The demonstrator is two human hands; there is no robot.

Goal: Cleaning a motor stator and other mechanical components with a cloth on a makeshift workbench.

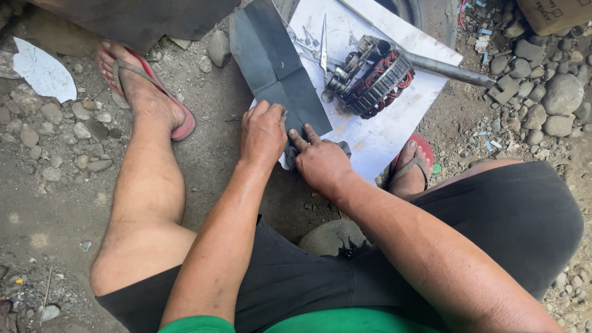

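Pressing the dark sheet (277, 74) near its lower edge, left hand (262, 132) curled, right hand (320, 163) fingers flat.

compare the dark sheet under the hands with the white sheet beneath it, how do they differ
The dark sheet is charcoal, narrow and creased across its middle; the white sheet is pale, wider and lies flat. Both hands, left and right, press on the dark sheet's near end, while the white sheet carries a copper-wound motor part and scissors. Both lie on the dirt ground.
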